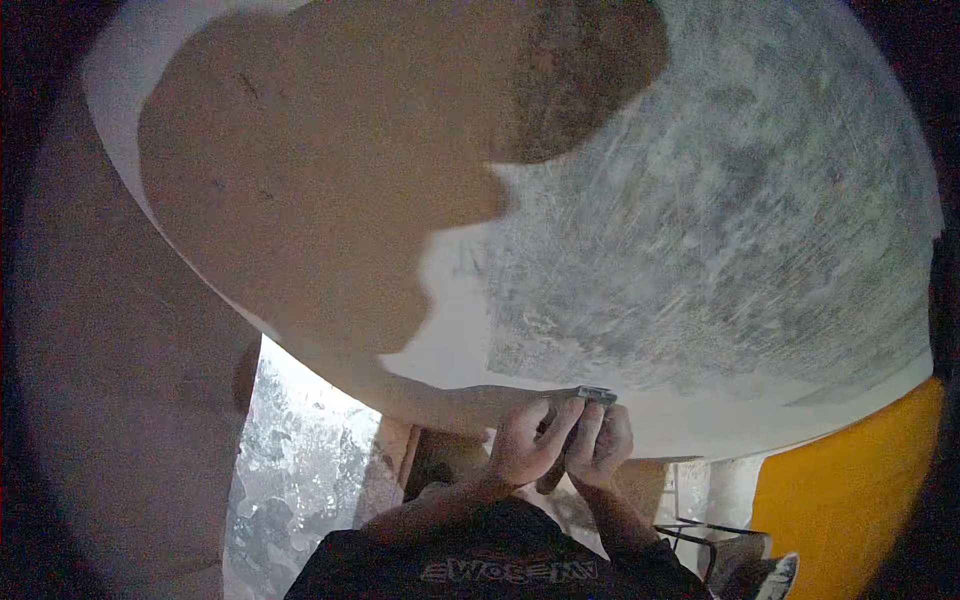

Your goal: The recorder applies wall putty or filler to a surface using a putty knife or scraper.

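Two hands meet at half past five on my feed, the left hand (525, 442) and the right hand (602, 440) pressed side by side, fingers bent, both gripping one small grey tool (595, 393). The tool sits at the fingertips, at the lower margin of a broad pale surface (690, 405); it shows a flat, lighter face with a dark rim, and the rest of it is hidden behind the fingers. From where I sit, I cannot tell whether it touches the surface.

The surface fills most of my view, smooth and off-white near the hands. A mottled grey patch (730, 200), streaked with fine scratches, spreads across one to three o'clock, its lower border running just beyond the tool. A brown shadow (310, 170) with a wavy outline covers ten to twelve o'clock.

Bowed by my lens, the surface's edge sweeps from nine o'clock down beneath the hands and up toward four. Past it I see a bright, blotchy area (300, 450) at half past seven, an orange sheet (850, 480) at four, and a dark-framed stand (712, 540) near five. Open room lies above the hands, across the surface; below them, a dark shirt (480, 555) closes off six o'clock.
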`<action>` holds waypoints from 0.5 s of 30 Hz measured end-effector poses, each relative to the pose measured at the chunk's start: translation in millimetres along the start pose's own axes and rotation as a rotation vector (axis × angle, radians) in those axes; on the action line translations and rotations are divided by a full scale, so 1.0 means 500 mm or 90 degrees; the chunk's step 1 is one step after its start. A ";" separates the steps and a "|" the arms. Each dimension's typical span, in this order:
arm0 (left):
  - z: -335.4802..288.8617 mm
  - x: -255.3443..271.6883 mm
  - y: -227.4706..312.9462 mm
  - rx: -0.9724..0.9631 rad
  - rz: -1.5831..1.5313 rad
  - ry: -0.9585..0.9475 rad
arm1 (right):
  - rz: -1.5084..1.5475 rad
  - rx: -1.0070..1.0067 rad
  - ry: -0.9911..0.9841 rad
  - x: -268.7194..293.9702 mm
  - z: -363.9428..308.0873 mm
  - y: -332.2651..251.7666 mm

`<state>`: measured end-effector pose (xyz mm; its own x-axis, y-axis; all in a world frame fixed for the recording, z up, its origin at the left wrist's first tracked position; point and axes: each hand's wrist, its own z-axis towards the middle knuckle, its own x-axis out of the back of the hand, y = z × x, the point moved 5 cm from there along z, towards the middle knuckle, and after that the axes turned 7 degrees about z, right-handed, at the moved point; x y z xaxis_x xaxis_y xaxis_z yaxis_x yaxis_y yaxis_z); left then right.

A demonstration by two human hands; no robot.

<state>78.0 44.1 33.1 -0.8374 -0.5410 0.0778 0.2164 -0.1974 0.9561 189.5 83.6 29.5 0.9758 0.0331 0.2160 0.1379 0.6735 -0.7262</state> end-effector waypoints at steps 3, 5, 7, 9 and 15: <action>0.000 -0.006 -0.013 0.018 0.019 -0.021 | 0.008 -0.034 0.001 0.002 -0.001 0.002; -0.003 -0.006 -0.020 0.024 -0.004 -0.042 | -0.022 -0.087 0.011 0.006 -0.004 0.009; -0.005 -0.007 -0.029 0.059 0.057 -0.072 | -0.026 -0.043 0.006 0.008 -0.003 0.001; -0.009 -0.015 -0.043 0.144 0.104 -0.125 | 0.020 -0.054 -0.007 0.008 -0.001 0.002; -0.005 -0.013 -0.024 0.029 0.008 -0.031 | 0.010 0.007 0.034 0.009 0.008 -0.014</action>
<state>82.2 48.1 20.4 -0.8585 -0.5025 0.1020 0.2048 -0.1538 0.9666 192.1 81.9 38.0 0.9855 0.0036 0.1695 0.1216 0.6817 -0.7214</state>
